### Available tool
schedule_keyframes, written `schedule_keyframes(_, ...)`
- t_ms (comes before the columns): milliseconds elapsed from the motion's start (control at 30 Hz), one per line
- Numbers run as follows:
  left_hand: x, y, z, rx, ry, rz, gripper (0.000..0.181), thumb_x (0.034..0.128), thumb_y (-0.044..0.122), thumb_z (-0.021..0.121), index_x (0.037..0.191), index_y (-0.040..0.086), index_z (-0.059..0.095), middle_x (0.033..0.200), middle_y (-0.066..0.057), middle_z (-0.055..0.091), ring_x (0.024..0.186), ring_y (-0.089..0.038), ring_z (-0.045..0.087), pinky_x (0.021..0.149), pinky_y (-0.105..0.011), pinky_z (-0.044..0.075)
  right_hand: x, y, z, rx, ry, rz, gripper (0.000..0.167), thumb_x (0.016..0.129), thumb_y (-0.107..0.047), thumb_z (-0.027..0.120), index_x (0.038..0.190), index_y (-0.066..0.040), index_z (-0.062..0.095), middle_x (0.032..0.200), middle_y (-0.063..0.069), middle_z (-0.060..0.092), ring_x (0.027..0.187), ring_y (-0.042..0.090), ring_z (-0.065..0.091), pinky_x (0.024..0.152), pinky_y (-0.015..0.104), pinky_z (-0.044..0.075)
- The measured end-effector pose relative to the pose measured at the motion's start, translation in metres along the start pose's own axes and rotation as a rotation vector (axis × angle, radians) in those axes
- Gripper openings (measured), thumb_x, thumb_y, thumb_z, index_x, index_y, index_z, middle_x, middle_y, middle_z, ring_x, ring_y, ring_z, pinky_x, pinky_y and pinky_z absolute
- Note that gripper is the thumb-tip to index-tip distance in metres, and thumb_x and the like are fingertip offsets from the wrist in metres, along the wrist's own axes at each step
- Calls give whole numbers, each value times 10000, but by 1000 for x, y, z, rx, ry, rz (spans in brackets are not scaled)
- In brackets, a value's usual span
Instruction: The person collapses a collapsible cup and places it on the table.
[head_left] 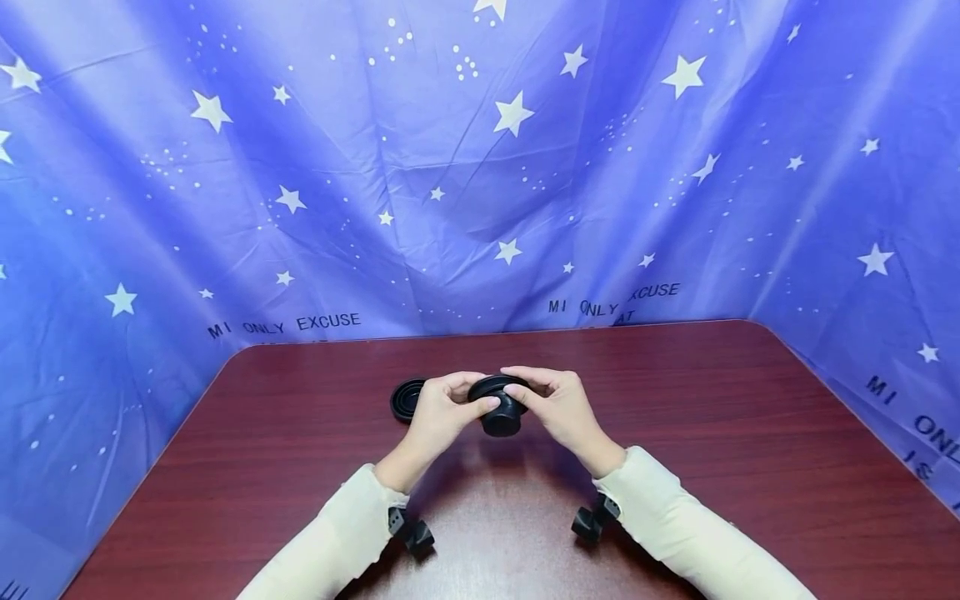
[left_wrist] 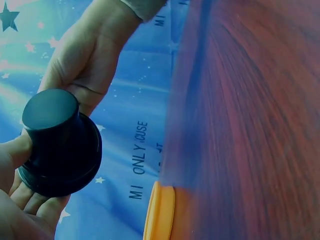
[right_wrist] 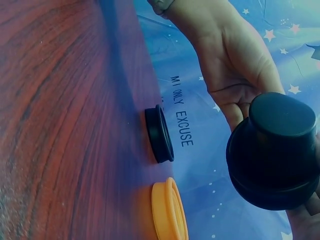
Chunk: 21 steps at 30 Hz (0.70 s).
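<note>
Both hands hold one black, smooth collapsible cup (head_left: pixel 501 423) above the table, its wide rim tilted away and its narrower round base facing the wearer. My left hand (head_left: pixel 442 408) grips it from the left, the thumb pressed against the side below the rim. From the right, my right hand (head_left: pixel 558 407) pinches the rim with its thumb in front and fingers behind. The inside of the cup is hidden. A second black collapsed piece with concentric rings (head_left: pixel 408 401) lies on the table beyond the left hand, partly covered by it.
An orange ringed piece (right_wrist: pixel 169 210) of similar shape rests on the table near the black one (right_wrist: pixel 160 134); the head view does not show it. The dark red wooden table (head_left: pixel 300 483) ends at a blue star-print curtain (head_left: pixel 450 167). Black wrist cameras (head_left: pixel 411 532) hang below both sleeves.
</note>
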<state>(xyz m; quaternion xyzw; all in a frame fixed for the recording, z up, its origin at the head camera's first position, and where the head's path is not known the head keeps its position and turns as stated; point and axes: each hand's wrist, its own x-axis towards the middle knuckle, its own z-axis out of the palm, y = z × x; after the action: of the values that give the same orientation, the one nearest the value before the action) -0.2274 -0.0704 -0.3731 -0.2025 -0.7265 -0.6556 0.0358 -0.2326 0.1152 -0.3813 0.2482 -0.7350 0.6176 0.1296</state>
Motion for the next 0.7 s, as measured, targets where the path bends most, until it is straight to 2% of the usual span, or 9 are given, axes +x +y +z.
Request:
schedule_keyframes(133, -3, 16, 1, 27, 0, 8, 245, 797, -22, 714, 1026, -91, 662, 917, -227, 696, 736, -54, 637, 650, -185, 508, -1, -1, 0, -16, 18, -5, 264, 849, -73, 686, 1093, 25, 687, 1008, 167, 696, 874, 108, 670, 721, 201, 534)
schedule_keyframes(300, -3, 21, 1, 63, 8, 9, 216, 801, -19, 712, 1005, -77, 667, 908, -216, 700, 748, -61, 645, 654, -185, 511, -1, -3, -1, -32, 5, 19, 263, 861, -99, 680, 1105, -1, 689, 1019, 150, 699, 847, 75, 669, 709, 210, 538)
schedule_keyframes(500, -3, 21, 2, 76, 15, 32, 200, 811, -11, 707, 990, -81, 654, 902, -218, 699, 746, -38, 644, 651, -175, 514, -3, -5, -9, 51, -138, 85, 387, 869, -77, 670, 1237, 17, 598, 1150, 178, 647, 945, 89, 651, 758, 237, 538)
schedule_keyframes(600, -3, 22, 1, 54, 12, 40, 199, 814, -20, 700, 992, -90, 648, 911, -228, 695, 755, -34, 647, 664, -179, 520, -4, -5, -14, 88, -207, 93, 446, 879, -73, 656, 1301, 10, 543, 1236, 183, 599, 1017, 105, 627, 787, 250, 533)
schedule_keyframes(700, -4, 23, 1, 26, 6, 41, 197, 816, -32, 691, 994, -103, 642, 928, -240, 690, 769, -34, 648, 677, -181, 524, -5, -5, -16, 109, -243, 85, 459, 893, -73, 637, 1330, -2, 516, 1283, 182, 567, 1050, 101, 612, 798, 253, 531)
